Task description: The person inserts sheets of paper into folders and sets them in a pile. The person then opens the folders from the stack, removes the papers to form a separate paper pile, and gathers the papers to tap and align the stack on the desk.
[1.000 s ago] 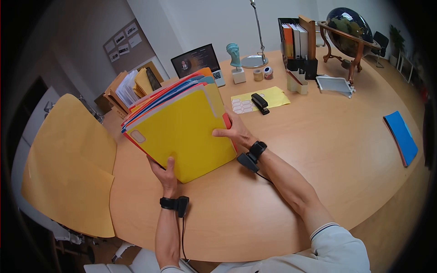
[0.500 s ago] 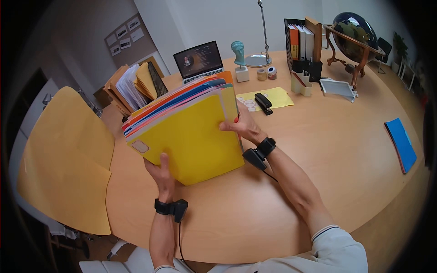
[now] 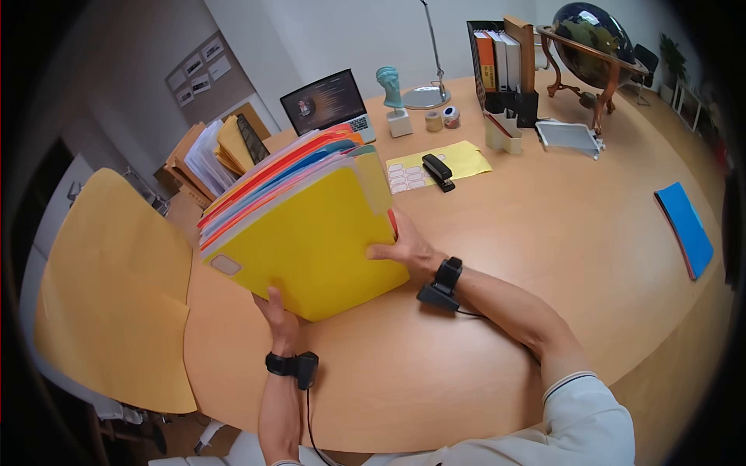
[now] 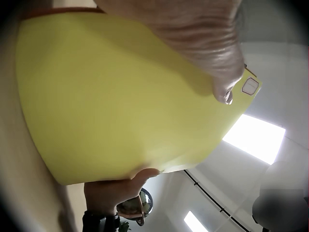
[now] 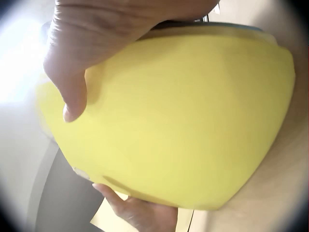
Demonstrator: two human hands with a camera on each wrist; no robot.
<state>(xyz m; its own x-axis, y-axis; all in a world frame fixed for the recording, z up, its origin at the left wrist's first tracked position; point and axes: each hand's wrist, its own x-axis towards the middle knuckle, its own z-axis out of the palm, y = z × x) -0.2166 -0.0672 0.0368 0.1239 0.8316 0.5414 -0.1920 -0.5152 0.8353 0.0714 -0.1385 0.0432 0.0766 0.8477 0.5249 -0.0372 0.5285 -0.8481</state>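
Note:
A thick stack of coloured folders, with a yellow folder on the near face, stands tilted above the desk between both hands. The left hand grips its lower left edge, thumb on the yellow face. At the right edge the right hand holds the stack, its thumb also lying across the yellow. In the left wrist view the left hand covers the folder's upper side. The right wrist view shows the right hand with its thumb on the yellow folder. The fingers behind the stack are hidden.
Behind the stack are a laptop, upright files and a bust. A black stapler lies on a yellow sheet. Farther right stand a binder holder and a globe. Blue folders lie at the right edge.
The stack, still held by both hands, sits slightly lower and farther left in the head view than half a second ago, and its top edges look more spread. The head view has also shifted.

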